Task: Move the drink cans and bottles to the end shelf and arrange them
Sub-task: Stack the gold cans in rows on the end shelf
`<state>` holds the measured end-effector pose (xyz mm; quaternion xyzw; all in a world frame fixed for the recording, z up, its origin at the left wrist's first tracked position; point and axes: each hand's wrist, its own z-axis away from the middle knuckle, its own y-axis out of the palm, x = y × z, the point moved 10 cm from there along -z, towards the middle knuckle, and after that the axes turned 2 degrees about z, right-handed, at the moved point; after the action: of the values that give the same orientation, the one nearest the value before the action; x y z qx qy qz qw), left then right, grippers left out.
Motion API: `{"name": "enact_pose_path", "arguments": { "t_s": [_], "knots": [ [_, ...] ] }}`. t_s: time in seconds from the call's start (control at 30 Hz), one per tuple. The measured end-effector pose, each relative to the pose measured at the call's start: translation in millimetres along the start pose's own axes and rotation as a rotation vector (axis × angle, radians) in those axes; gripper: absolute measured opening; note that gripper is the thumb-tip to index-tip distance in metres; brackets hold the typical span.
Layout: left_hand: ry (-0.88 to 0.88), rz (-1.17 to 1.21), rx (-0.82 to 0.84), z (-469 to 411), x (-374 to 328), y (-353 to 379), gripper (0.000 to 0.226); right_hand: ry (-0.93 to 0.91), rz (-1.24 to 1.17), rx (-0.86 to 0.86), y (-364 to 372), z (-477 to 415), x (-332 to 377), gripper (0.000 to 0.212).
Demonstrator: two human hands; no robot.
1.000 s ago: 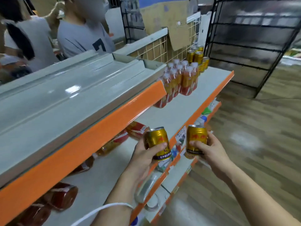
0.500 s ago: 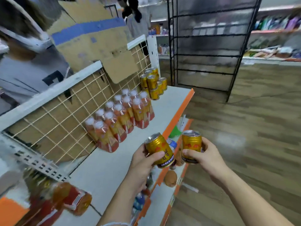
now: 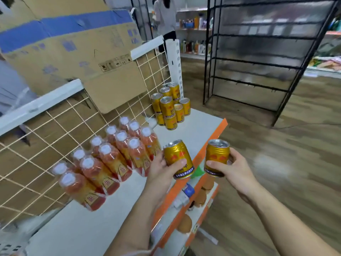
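Observation:
My left hand (image 3: 162, 171) grips a gold drink can (image 3: 178, 157) over the front edge of the white shelf (image 3: 199, 122). My right hand (image 3: 233, 169) holds a second gold can (image 3: 216, 156) upright, out past the shelf's orange lip (image 3: 215, 134). At the far end of the shelf several gold cans (image 3: 170, 106) stand stacked in two layers against the wire grid. Nearer, several orange-red bottles (image 3: 114, 157) with white caps stand in two rows along the grid.
A wire grid back panel (image 3: 55, 130) with cardboard (image 3: 73, 50) behind it bounds the shelf on the left. Lower orange-edged shelves (image 3: 199, 198) hold brown round items. A black wire rack (image 3: 258, 52) stands across the wooden floor. A person (image 3: 165, 17) stands far back.
My view has advanced along the shelf toward its far end; the stacked cans and bottles are closer. Both hands keep their cans and have lifted slightly toward the shelf.

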<state>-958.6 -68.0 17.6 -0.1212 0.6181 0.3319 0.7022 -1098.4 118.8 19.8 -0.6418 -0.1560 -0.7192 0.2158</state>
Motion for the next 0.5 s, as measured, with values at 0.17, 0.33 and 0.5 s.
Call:
{"name": "enact_pose_path", "arguments": {
  "t_s": [0.17,0.33,0.5],
  "knots": [
    [0.043,-0.004,0.009,-98.1,-12.4,23.4,0.066,-0.019,0.072,0.004,-17.7,-88.2,18.5,0.053],
    [0.13,-0.156,-0.021,-171.2,-37.0,47.5,0.059,-0.044,0.085,0.007,-28.0,-176.2,40.4,0.049],
    [0.228,-0.188,-0.216,-233.1,-40.5,57.3,0.062,-0.049,0.079,0.115,-9.5,-283.0,45.5,0.062]
  ]
}}
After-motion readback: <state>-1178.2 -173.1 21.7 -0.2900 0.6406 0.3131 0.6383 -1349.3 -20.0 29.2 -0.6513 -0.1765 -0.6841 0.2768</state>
